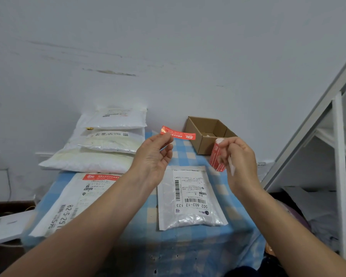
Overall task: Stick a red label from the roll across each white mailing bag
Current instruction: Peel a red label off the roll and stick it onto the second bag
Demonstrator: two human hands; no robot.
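While fingers point(166, 137) of your left hand point(154, 156) pinch a red label point(181, 134) and your right hand point(240, 156) grips the roll point(216, 159), stick it across the bag point(190, 215) next

Far left: stacked bags point(108, 140) obstruct. Far right: open cardboard box point(206, 144) obstructs. Checked cloth point(180, 156) between them passable. Shelf frame point(339, 156) bounds the right side.
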